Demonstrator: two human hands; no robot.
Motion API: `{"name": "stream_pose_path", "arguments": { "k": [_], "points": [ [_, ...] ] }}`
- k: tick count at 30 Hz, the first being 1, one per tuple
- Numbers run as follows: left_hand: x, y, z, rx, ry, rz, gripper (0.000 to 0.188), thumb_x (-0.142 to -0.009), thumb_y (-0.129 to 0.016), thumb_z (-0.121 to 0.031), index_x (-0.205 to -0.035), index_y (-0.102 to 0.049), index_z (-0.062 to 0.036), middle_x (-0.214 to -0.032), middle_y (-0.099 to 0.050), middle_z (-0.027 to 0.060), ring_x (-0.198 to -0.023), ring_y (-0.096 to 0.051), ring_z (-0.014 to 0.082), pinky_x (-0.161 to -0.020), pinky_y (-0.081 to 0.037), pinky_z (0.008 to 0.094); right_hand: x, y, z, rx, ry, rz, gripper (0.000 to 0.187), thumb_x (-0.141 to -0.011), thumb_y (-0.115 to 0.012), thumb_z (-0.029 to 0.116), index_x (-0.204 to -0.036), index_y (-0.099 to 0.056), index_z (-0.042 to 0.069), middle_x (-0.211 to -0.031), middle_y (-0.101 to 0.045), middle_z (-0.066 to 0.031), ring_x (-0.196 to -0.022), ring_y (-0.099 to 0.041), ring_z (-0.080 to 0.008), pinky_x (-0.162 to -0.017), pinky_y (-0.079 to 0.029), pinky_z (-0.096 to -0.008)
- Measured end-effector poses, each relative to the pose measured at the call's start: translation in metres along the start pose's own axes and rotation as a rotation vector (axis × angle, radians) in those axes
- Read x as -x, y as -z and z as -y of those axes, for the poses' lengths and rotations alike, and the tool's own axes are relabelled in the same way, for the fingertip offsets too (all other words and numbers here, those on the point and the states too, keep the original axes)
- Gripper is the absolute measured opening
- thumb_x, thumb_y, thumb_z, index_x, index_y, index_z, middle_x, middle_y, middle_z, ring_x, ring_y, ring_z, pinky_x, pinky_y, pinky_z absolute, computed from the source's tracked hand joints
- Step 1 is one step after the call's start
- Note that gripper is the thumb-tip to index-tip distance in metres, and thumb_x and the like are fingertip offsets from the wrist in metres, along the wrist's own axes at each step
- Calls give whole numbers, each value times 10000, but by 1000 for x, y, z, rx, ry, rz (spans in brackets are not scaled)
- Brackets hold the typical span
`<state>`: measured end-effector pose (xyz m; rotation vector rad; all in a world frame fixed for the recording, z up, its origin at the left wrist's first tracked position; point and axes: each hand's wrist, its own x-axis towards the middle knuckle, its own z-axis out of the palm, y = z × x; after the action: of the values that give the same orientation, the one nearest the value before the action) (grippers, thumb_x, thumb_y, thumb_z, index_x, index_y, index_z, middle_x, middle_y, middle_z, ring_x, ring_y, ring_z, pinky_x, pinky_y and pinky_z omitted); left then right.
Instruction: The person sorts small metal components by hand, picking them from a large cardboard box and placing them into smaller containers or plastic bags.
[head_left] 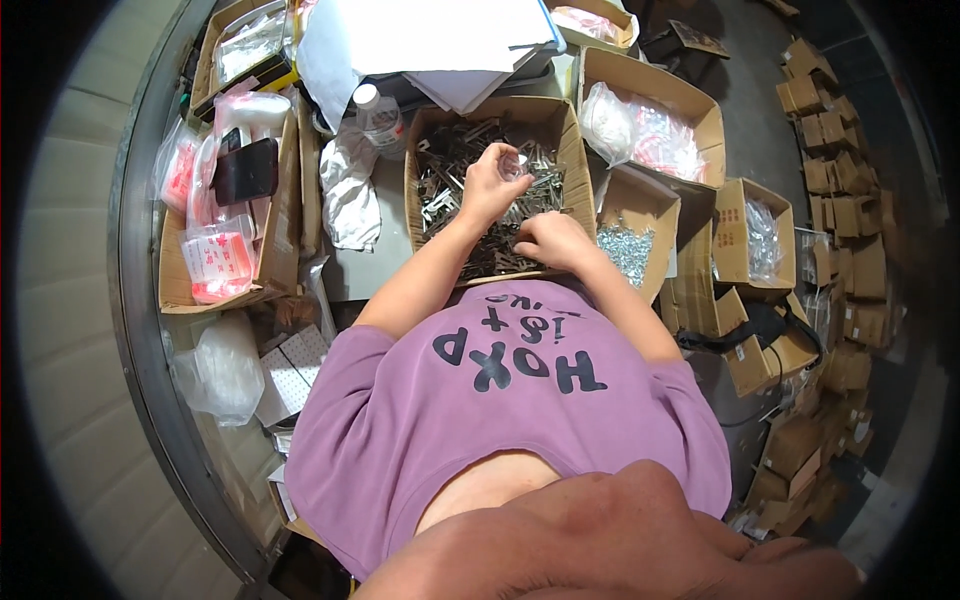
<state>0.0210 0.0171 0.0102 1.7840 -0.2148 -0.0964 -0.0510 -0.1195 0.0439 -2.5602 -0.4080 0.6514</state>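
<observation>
A cardboard box [413, 215] full of loose, narrow metal pieces [445, 185] lies in front of my body. Over its middle, my left hand [488, 188] is closed, thumb and fingers pinching a small clear plastic bag [514, 168]. Lower and to the right, my right hand [555, 240] reaches in over the box's near right part. Its fingers curl down at the metal pieces, and whatever sits between the fingertips is too small to make out. The two hands are a short way apart.
Right of the box stands a carton [665, 215] of small shiny hardware; behind it, a carton [705, 95] of bagged items. At the left, a phone [245, 171] rests on a carton [277, 270] of plastic bags. A bottle [379, 122], white cloth [349, 190] and papers [430, 40] lie nearby.
</observation>
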Motion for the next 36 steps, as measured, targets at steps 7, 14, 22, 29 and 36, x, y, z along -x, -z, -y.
{"name": "stream_pose_path", "arguments": {
  "k": [7, 14, 22, 29, 36],
  "points": [
    [0, 3, -2, 14, 30, 10, 404, -663, -749, -91, -1004, -559, 14, -811, -630, 57, -700, -578, 91, -657, -493, 233, -11, -15, 9, 98, -145, 36, 212, -701, -606, 232, -827, -699, 88, -799, -643, -189, -794, -632, -336, -735, -502, -430],
    [0, 1, 4, 55, 38, 27, 391, -673, -744, -82, -1007, -561, 8, -810, -618, 45, -719, -567, 83, -667, -485, 227, 8, 0, -14, -215, -159, -183, 158, -699, -590, 171, -751, -645, 32, -644, -601, -145, -585, -590, -253, -593, -461, -348],
    [1, 0, 1, 53, 40, 75, 404, -665, -750, -99, -1006, -561, 6, -811, -605, 38, -728, -555, 83, -672, -476, 231, 4, -1, 2, -33, -154, -69, 233, -726, -654, 289, -809, -694, 74, -743, -646, -165, -710, -633, -307, -673, -494, -403],
    [1, 0, 4, 45, 50, 81, 414, -666, -750, -100, -1015, -554, 5, -825, -608, 47, -740, -563, 92, -676, -477, 237, -6, -14, 11, 83, -276, -61, 212, -710, -664, 258, -828, -703, 86, -811, -655, -179, -793, -641, -327, -732, -507, -418],
    [2, 1, -5, 35, 77, 140, 472, -644, -754, -96, -1051, -533, -6, -851, -608, 43, -757, -565, 94, -687, -475, 243, -10, -24, 5, 143, -297, -44, 203, -679, -676, 237, -802, -694, 77, -820, -658, -175, -798, -644, -329, -732, -512, -424]
  ]
}}
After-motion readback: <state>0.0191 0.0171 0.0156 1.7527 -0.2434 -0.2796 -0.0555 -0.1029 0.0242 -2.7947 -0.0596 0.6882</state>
